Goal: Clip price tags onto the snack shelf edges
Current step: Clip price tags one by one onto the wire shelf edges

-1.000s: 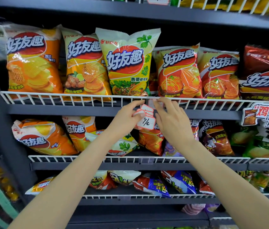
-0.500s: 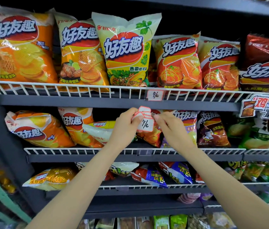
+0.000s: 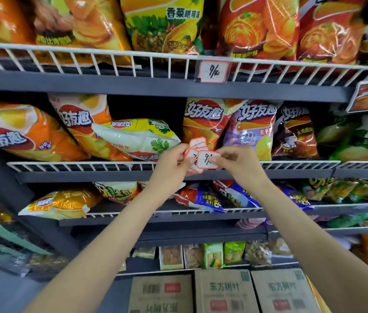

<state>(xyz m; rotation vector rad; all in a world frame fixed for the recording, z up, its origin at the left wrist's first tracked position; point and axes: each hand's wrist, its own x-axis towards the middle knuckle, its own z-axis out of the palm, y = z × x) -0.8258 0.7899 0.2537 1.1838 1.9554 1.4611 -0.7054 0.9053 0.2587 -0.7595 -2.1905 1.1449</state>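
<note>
Since a second ago, lowered from the top shelf rail [image 3: 110,55], where one price tag [image 3: 213,72] now hangs clipped. Left hand [image 3: 171,166] pinching the stack of tags [image 3: 194,147] before the middle shelf rail [image 3: 70,166]; right hand [image 3: 239,163] pinching the front tag [image 3: 208,159], seemingly peeling it free. Probably next: clipping that tag onto the middle rail.

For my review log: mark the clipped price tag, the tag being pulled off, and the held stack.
clipped price tag [image 3: 213,71], head view, centre of its face
pulled tag [image 3: 208,159], head view, its face
held stack [image 3: 197,143], head view, top tag
</note>
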